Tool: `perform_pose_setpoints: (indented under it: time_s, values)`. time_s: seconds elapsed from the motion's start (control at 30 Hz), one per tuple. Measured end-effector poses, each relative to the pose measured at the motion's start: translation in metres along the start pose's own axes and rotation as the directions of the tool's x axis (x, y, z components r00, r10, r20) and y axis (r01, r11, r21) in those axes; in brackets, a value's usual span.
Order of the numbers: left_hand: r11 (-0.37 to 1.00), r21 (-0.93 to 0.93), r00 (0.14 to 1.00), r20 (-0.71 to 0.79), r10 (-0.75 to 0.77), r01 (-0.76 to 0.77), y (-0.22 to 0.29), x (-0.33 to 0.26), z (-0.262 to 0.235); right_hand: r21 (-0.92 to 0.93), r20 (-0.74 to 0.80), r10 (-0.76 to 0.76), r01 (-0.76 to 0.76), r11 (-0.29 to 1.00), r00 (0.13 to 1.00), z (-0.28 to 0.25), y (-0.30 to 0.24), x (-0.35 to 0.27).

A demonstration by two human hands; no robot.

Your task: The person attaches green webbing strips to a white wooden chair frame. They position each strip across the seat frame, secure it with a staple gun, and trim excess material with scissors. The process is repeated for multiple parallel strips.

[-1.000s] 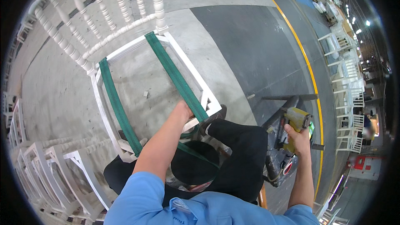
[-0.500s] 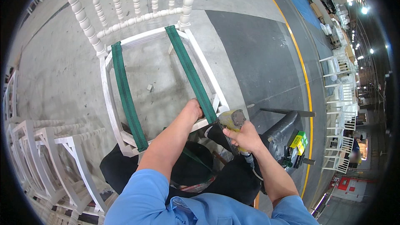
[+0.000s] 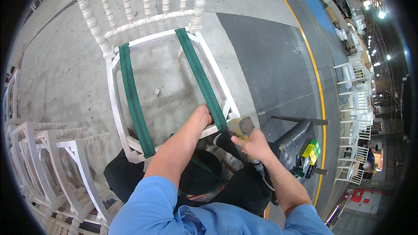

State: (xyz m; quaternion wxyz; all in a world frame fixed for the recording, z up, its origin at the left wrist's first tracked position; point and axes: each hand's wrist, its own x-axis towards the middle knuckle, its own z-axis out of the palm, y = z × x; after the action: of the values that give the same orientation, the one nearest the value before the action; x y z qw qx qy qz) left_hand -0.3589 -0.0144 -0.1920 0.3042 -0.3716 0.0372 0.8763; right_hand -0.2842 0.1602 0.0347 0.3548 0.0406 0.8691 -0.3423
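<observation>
A white wooden chair frame [image 3: 114, 109] with turned back spindles stands before me. Two green webbing straps [image 3: 138, 113], [image 3: 197, 72] run front to back across its seat opening. My right hand [image 3: 254, 145] grips a worn yellowish pneumatic staple gun [image 3: 240, 127], whose hose trails down from the handle. The gun's nose meets the near end of the right strap at the front rail. My left hand [image 3: 203, 115] reaches over that rail and is curled beside the right strap, its fingertips hidden beneath it.
Several white chair frames [image 3: 56, 161] crowd the left side. Right of my legs, a green and yellow box [image 3: 311, 151] rests on a black-wrapped surface [image 3: 291, 139]. Farther right, beyond a yellow floor line [image 3: 320, 87], stands a row of white chairs [image 3: 355, 122].
The chair's back and far rail sit slightly lower and farther right in view. Both hands and the staple gun stay in nearly the same place at the front rail.
</observation>
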Motion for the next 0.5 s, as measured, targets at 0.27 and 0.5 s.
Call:
perform_pose_setpoints:
  time_s: [0.27,0.5]
  values:
    - [1.000,0.023,1.000,-0.004,-0.018,0.018,-0.002,0.025,-0.013,-0.002,0.019,-0.044,0.044,0.999,0.999,0.006,0.003,0.000]
    - [0.996,0.081,0.991,-0.136,-0.012,0.023,-0.011,0.030,-0.026,-0.012,0.049,0.014,-0.014,1.000,0.999,0.018,-0.006,-0.020]
